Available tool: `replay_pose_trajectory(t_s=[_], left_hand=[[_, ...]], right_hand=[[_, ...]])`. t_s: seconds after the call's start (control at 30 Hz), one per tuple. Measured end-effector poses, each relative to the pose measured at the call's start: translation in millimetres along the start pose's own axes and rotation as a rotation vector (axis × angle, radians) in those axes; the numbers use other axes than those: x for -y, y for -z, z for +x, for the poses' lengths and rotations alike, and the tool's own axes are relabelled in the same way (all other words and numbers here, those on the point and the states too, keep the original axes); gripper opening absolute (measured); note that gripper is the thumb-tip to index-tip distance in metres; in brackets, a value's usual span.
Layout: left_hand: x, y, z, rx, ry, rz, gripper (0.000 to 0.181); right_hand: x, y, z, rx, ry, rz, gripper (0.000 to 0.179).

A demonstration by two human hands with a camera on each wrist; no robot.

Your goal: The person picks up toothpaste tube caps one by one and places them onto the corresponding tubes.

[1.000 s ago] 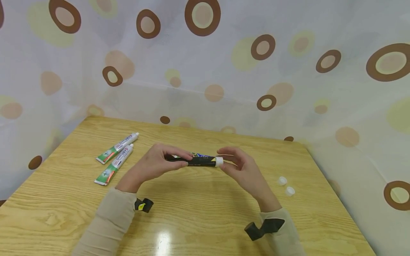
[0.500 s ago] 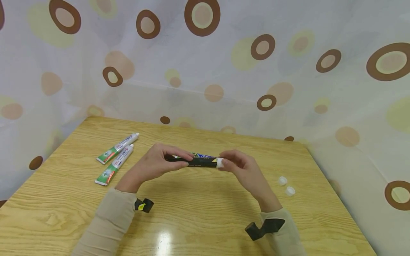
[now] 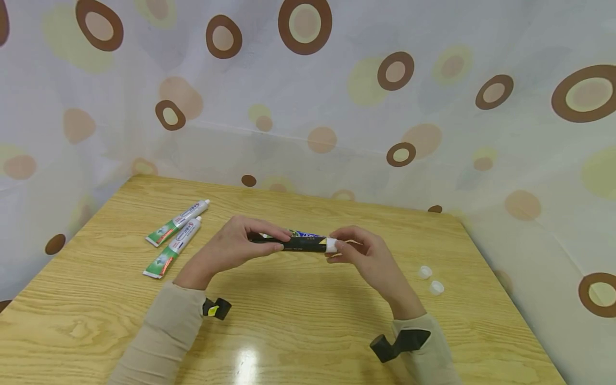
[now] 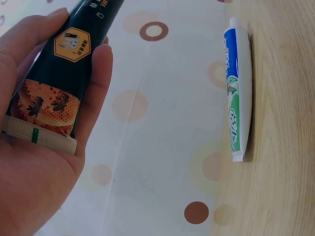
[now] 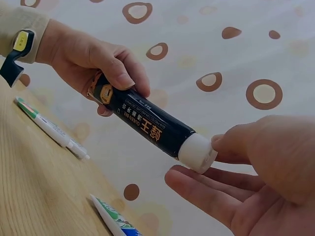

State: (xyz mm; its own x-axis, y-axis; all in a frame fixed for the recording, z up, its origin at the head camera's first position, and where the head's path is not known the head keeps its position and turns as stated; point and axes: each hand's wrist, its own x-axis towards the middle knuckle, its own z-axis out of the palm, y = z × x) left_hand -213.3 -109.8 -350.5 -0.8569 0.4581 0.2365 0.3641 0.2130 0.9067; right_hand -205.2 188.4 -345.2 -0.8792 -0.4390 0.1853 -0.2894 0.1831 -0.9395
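My left hand (image 3: 236,243) grips a black toothpaste tube (image 3: 304,244) by its crimped end, holding it level above the table. Orange honeycomb print and bees show near that end in the left wrist view. A white cap (image 5: 198,152) sits on the tube's other end. Thumb and fingers of my right hand (image 3: 368,256) pinch this cap from the right. Behind the black tube, a blue, green and white toothpaste tube (image 4: 238,91) lies on the table, mostly hidden in the head view.
Two green and white toothpaste tubes (image 3: 174,247) lie side by side at the table's left. Two loose white caps (image 3: 436,287) rest on the right part of the wooden table (image 3: 298,310). A patterned sheet (image 3: 289,107) hangs behind the table.
My right thumb and fingers have closed onto the white cap and shifted slightly round it. The left hand and the black tube stay almost where they were.
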Motion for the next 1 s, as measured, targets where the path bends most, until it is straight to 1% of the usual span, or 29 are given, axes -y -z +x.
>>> replay_pose_trajectory(t_s=[0.03, 0.13, 0.27, 0.37, 0.47, 0.53, 0.67, 0.77, 0.87, 0.9, 1.0], left_hand=[[-0.1, -0.1, 0.0, 0.0, 0.0, 0.0, 0.018], [-0.3, -0.2, -0.1, 0.002, -0.001, 0.002, 0.018], [-0.1, -0.4, 0.1, 0.006, -0.009, -0.004, 0.018], [0.0, -0.6, 0.1, 0.01, -0.016, -0.014, 0.018], [0.5, -1.0, 0.2, 0.011, -0.021, -0.014, 0.018], [1.0, -1.5, 0.4, 0.016, -0.022, -0.007, 0.018], [2.3, -2.5, 0.8, 0.031, -0.017, 0.004, 0.018], [2.7, -2.8, 0.7, 0.036, -0.012, 0.005, 0.018], [2.7, -2.6, 0.6, 0.036, -0.008, 0.007, 0.018], [2.7, -2.5, 0.6, 0.037, -0.006, 0.007, 0.018], [2.4, -2.4, 0.5, 0.036, -0.001, 0.012, 0.018]], right_hand=[[-0.2, 0.0, 0.0, -0.001, -0.002, 0.0, 0.027], [-0.2, 0.4, -0.6, -0.013, -0.01, -0.057, 0.03], [0.5, 0.3, -1.6, -0.001, 0.01, -0.09, 0.035], [-0.4, -0.2, -1.0, 0.011, 0.021, -0.071, 0.032], [-1.4, -0.6, -0.7, 0.018, 0.01, -0.043, 0.026], [-1.2, -0.9, -0.9, 0.022, -0.018, -0.015, 0.024], [-1.4, -0.6, -1.3, 0.032, -0.067, 0.021, 0.03], [-2.1, 0.2, -1.5, 0.02, -0.056, -0.037, 0.031], [-2.0, 1.1, -1.8, 0.015, -0.013, -0.086, 0.032], [-2.3, 1.5, -1.7, 0.015, 0.002, -0.097, 0.032], [-1.1, 1.8, -2.2, 0.01, 0.014, -0.102, 0.028]])
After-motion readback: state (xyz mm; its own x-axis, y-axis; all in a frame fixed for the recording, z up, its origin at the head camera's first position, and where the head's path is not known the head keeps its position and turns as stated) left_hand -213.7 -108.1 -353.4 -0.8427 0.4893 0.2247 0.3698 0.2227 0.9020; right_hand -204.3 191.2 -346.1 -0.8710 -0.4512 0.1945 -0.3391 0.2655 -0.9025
